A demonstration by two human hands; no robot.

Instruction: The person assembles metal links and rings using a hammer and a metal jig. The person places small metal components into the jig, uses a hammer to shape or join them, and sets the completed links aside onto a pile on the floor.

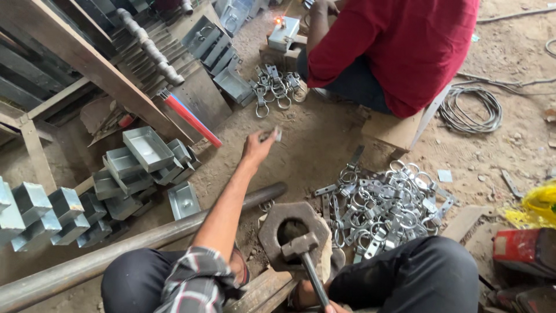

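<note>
Head view: your left hand (pixel 259 145) is stretched out far over the dirt floor (pixel 313 139), fingers pinched on a small metal piece (pixel 277 134), grip closed tight on it and held up off the ground, between the far heap of ringed clasps (pixel 277 87) and the near right pile of ringed clasps (pixel 382 208). Your right hand (pixel 330 307) is barely in frame at the near edge, wrapped on the hammer (pixel 304 255) handle as far as can be seen; how tight, cannot tell. Hammer head rests on the rim of the heavy octagonal steel block (pixel 278 223) between your knees. To do this step well, judging from the layout: keep the pinch near the piece's end so you can see which way it faces, bring it back low and straight to the block's hole, seat it flat before the hammer lifts. Keep your left forearm off the long steel pipe (pixel 145 240) running across near left. Watch the other person in the red shirt (pixel 405 46) working far right with a spark at a small box (pixel 284 32); do not reach into that space. Grey folded metal trays (pixel 145 153) are stacked left, well apart from your reach.
</note>
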